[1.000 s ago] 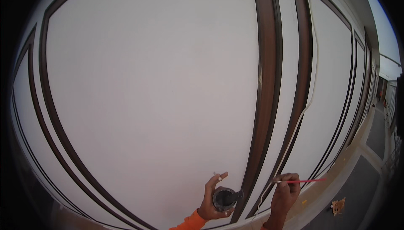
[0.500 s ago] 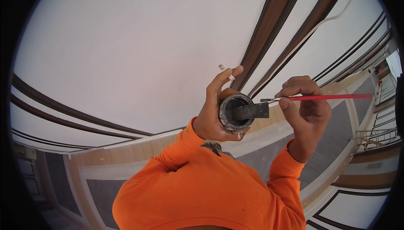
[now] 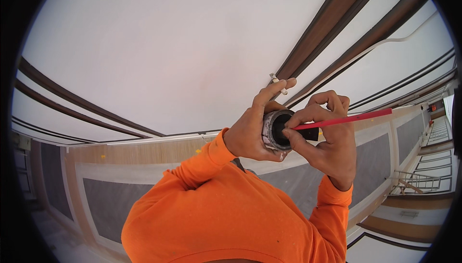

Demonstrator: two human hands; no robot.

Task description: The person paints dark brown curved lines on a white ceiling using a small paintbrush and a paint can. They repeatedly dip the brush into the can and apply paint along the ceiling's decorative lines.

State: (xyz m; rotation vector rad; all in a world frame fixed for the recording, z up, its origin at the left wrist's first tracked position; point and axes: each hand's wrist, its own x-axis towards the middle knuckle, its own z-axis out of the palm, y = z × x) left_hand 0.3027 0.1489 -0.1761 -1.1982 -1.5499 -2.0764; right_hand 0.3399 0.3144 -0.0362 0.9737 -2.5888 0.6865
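A small round can with a paint-smeared rim and dark inside is in the grip of my left hand, its fingers wrapped round the side. Between two raised fingers of that hand sits a cigarette. My right hand pinches a thin paintbrush by its red handle, right at the can's mouth. The brush tip is hidden, pointing into the can. A dark flat strip juts out of the can toward the right, partly behind the right fingers.
Ahead rises a white wall with brown and black trim. A pale cable runs along the trim. Below lies a floor with grey panels and pale borders. A metal frame like scaffolding stands far right.
The paintbrush has moved left and down from beside the can, its tip now in the can's mouth. My left hand and the can have shifted slightly right in view.
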